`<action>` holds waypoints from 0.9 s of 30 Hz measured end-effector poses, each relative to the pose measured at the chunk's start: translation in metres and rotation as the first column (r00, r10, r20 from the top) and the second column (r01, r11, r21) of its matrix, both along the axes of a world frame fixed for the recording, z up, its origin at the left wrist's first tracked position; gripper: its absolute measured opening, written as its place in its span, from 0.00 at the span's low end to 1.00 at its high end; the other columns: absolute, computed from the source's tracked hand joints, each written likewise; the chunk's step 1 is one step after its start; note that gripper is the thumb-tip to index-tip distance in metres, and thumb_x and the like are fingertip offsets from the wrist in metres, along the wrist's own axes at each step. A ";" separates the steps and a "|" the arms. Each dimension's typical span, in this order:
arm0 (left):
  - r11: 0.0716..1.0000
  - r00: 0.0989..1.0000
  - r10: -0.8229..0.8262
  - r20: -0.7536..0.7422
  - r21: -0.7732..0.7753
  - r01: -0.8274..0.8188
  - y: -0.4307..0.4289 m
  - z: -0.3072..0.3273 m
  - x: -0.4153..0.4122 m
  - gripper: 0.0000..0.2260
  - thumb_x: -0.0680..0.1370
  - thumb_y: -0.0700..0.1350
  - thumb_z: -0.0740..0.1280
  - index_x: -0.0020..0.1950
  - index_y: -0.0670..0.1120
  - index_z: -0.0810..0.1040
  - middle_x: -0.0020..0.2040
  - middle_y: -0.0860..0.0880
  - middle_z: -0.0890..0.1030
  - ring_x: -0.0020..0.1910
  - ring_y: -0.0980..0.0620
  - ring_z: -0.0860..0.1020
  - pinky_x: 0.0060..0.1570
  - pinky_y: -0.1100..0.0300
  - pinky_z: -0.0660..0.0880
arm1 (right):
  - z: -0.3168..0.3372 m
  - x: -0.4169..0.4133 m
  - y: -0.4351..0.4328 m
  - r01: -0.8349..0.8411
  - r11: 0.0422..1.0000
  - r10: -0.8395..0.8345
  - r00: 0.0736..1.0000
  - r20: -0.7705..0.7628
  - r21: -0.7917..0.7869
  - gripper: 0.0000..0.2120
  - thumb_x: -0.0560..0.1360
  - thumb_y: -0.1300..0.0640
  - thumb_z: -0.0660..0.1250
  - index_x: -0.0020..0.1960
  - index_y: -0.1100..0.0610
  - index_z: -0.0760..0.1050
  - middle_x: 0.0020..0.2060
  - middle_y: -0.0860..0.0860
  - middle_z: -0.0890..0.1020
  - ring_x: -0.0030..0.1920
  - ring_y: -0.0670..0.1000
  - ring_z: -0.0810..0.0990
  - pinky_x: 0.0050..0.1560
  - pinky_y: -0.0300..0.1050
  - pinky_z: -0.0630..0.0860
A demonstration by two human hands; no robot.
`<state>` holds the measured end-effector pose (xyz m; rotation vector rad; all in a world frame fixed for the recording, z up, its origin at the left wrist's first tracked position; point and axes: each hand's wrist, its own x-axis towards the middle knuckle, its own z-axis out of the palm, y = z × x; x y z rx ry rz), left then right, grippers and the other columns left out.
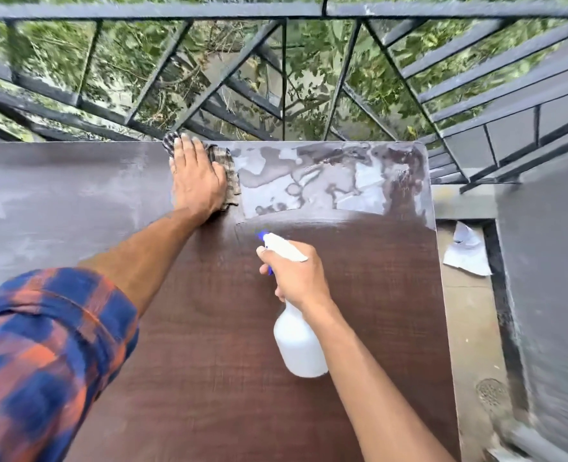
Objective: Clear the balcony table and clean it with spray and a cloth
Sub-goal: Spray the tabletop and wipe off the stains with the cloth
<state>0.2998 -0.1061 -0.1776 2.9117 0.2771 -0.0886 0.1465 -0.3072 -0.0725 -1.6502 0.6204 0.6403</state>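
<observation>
The table (276,328) is bare. A cloth (224,161) is pressed flat under the left hand (197,181), fingers spread at the far edge; overshooting could probably drop it through the railing (209,88). The bottle (297,345) is clenched in the right hand (297,278).

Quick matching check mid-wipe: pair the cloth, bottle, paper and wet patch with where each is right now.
Things:
1. cloth
2. bottle
3. paper
4. wet patch

Places:
A. on the floor, right of the table
B. far right part of the tabletop
C. under the left hand, at the far edge
D. in the right hand, above the table

Pairs: 1-C, 2-D, 3-A, 4-B
</observation>
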 end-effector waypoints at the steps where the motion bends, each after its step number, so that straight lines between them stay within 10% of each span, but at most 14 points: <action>1: 1.000 1.000 0.004 -0.001 0.004 -0.004 -0.003 0.000 0.001 0.29 0.81 0.50 0.50 0.79 0.35 0.55 0.80 0.36 0.54 0.80 0.38 0.51 0.78 0.42 0.49 | -0.001 0.000 -0.004 0.001 1.000 -0.001 1.000 0.003 -0.003 0.11 0.74 0.49 0.72 0.43 0.57 0.83 0.30 0.48 0.83 0.19 0.48 0.69 0.27 0.41 0.68; 14: 0.957 0.955 -0.291 -0.064 -0.004 0.291 -0.172 0.011 0.013 0.29 0.83 0.51 0.46 0.80 0.36 0.47 0.81 0.36 0.46 0.80 0.40 0.45 0.78 0.41 0.47 | -0.007 0.004 -0.087 0.047 0.997 -0.045 0.999 0.029 -0.054 0.16 0.69 0.44 0.71 0.26 0.50 0.79 0.35 0.56 0.87 0.19 0.49 0.71 0.32 0.46 0.72; 27: 0.804 0.795 -0.594 -0.120 -0.057 0.592 -0.345 0.011 0.021 0.29 0.83 0.51 0.50 0.80 0.37 0.50 0.81 0.37 0.48 0.80 0.40 0.46 0.78 0.42 0.45 | -0.008 -0.020 -0.194 0.306 0.946 -0.304 0.952 0.038 -0.107 0.15 0.71 0.46 0.73 0.31 0.52 0.81 0.33 0.49 0.87 0.19 0.50 0.72 0.31 0.45 0.70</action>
